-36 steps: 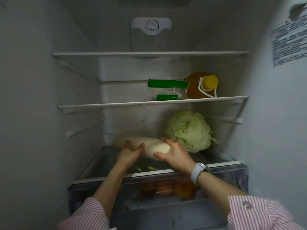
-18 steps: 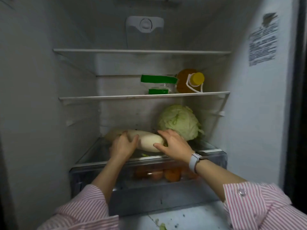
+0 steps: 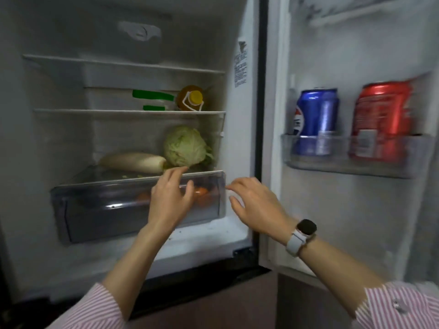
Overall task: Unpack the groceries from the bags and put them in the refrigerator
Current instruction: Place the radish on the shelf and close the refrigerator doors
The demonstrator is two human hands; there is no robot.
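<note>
Radish (image 3: 133,161) and cabbage (image 3: 185,146) lie on the fridge (image 3: 59,143) bottom shelf, touching. Left hand (image 3: 171,195) and right hand (image 3: 255,205) are spread, holding nothing. Bags are out of view; remaining groceries unknown.

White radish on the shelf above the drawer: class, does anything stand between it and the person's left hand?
Nothing visible does. The left hand is open just in front of the white radish; the cabbage sits beside it, to the right.
</note>
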